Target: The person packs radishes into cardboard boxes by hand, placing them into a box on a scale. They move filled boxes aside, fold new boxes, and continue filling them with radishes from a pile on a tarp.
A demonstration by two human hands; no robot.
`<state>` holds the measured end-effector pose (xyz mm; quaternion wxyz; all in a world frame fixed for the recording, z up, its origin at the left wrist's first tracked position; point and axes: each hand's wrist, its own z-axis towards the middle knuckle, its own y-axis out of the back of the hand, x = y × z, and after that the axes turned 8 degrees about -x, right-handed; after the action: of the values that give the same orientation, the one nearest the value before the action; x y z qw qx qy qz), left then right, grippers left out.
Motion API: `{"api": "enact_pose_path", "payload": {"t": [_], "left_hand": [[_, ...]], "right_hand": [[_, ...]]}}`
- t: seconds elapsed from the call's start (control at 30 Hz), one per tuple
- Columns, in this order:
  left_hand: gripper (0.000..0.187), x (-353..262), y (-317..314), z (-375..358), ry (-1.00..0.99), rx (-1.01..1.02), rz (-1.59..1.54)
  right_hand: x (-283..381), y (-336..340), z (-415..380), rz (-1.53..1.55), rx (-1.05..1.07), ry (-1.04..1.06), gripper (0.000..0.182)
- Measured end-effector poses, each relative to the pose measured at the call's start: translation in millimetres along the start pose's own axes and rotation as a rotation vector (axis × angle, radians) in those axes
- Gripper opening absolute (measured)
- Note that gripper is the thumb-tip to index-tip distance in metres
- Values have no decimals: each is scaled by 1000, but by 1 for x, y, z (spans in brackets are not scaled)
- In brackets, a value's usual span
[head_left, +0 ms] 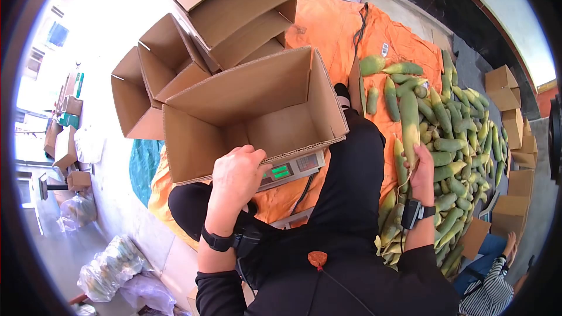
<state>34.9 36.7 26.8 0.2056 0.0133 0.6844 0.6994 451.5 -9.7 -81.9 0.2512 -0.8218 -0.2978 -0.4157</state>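
My right hand (pixel 421 174) is wrapped around the pale lower end of a long green radish (pixel 409 118), which points away from me over the pile. Many more green radishes (pixel 448 145) lie heaped on my right. My left hand (pixel 236 174), its fingers curled in, is at the near rim of an open cardboard box (pixel 234 96); I see nothing in its grip. Only bare cardboard shows inside this box. It sits on a digital scale (pixel 293 169) with lit green digits, partly hidden under the box and behind my left hand.
More open cardboard boxes (pixel 153 73) stand stacked beyond and left. An orange tarp (pixel 328 29) lies beneath the radishes. Plastic-wrapped bundles (pixel 112 268) are at lower left. Another person (pixel 489 284) sits at lower right, near more boxes (pixel 510 205). My legs flank the scale.
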Motion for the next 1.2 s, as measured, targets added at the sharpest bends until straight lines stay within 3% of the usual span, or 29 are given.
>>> {"api": "enact_pose_path", "payload": {"t": [0.1, 0.13, 0.17, 0.2, 0.23, 0.3, 0.37, 0.5, 0.57, 0.6, 0.7, 0.8, 0.97, 1.03, 1.2], "left_hand": [[24, 0, 1, -3, 17, -68, -100], [39, -2, 8, -3, 81, -14, -208], [39, -2, 14, -2, 76, -21, -208], [48, -1, 20, -2, 59, -183, -351], [59, 2, 25, -2, 42, -344, -494], [75, 11, 42, 1, -41, -526, -297], [87, 21, 57, 4, -43, -540, -107], [84, 37, 78, 15, -138, -408, 101], [73, 65, 72, 17, 48, 209, -393], [65, 73, 68, 18, 0, 227, -449], [63, 93, 59, 22, 48, 302, -556], [63, 107, 54, 37, 122, 385, -482], [63, 123, 27, 74, 158, 597, -282], [63, 129, 11, 88, 53, 782, -126], [65, 129, -28, 108, 106, 1046, -70]], "right_hand": [[47, -61, -33, -178, 325, 312, 48], [59, -83, -43, -242, 368, 452, 48], [71, -104, -54, -307, 408, 594, 48], [82, -122, -64, -304, 407, 602, 48], [92, -138, -75, -441, 540, 712, 49], [102, -171, -92, -686, 759, 987, 51], [96, -203, -108, -831, 887, 1280, 49], [62, -244, -124, -873, 1206, 1283, 44], [44, -255, -122, -858, 1237, 1258, 40], [34, -257, -117, -854, 1237, 1257, 40], [23, -257, -102, -686, 1184, 1232, 34], [31, -242, -94, -753, 879, 1333, 32], [10, -208, -101, -1041, 943, 1432, 31], [-5, -206, -95, -1183, 821, 1646, 22], [-4, -212, -88, -1010, 811, 1669, 9]]}}
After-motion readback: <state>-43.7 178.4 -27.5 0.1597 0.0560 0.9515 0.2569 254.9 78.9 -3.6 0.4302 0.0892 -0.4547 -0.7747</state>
